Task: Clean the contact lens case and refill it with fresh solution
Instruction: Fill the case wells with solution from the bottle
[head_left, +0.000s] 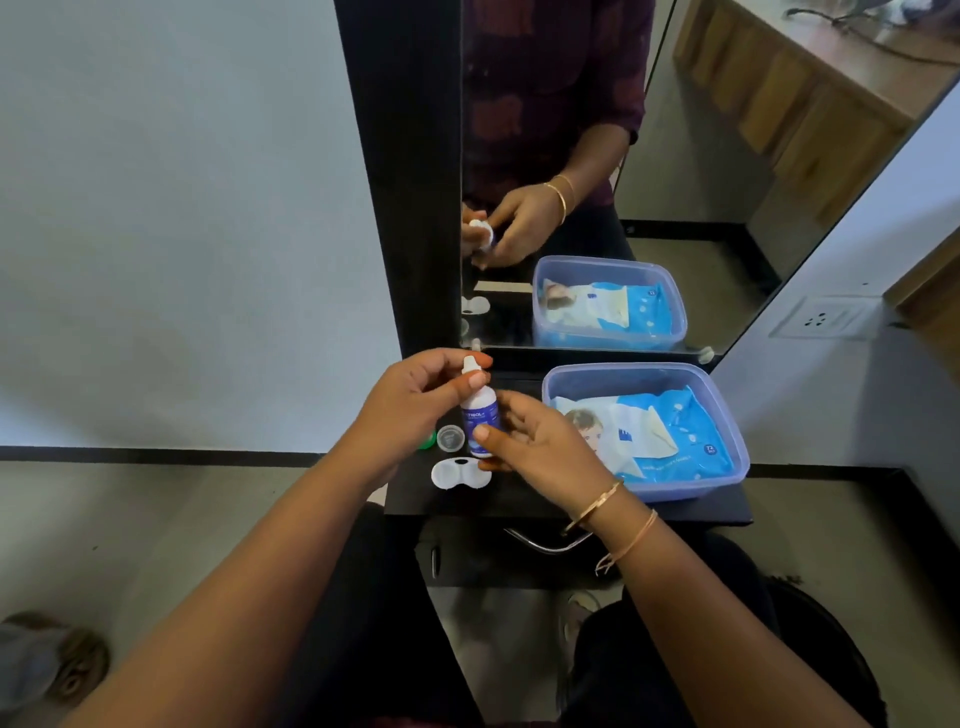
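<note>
A small white solution bottle (480, 410) with a blue label stands upright above the black shelf (519, 501). My right hand (540, 441) grips its body. My left hand (415, 400) pinches the white cap at its top between thumb and fingers. Below the bottle, the white contact lens case (460, 474) lies open on the shelf, both wells uncovered. A clear lid (450, 437) and a green lid (427, 441) rest just behind the case, partly hidden by my left hand.
A blue plastic tub (727, 415) holding a pack of wet wipes (654, 439) fills the shelf's right side. A mirror (675, 182) in a black frame rises behind the shelf. A drawer handle (545, 545) sits under the shelf. A wall socket (821, 318) is at the right.
</note>
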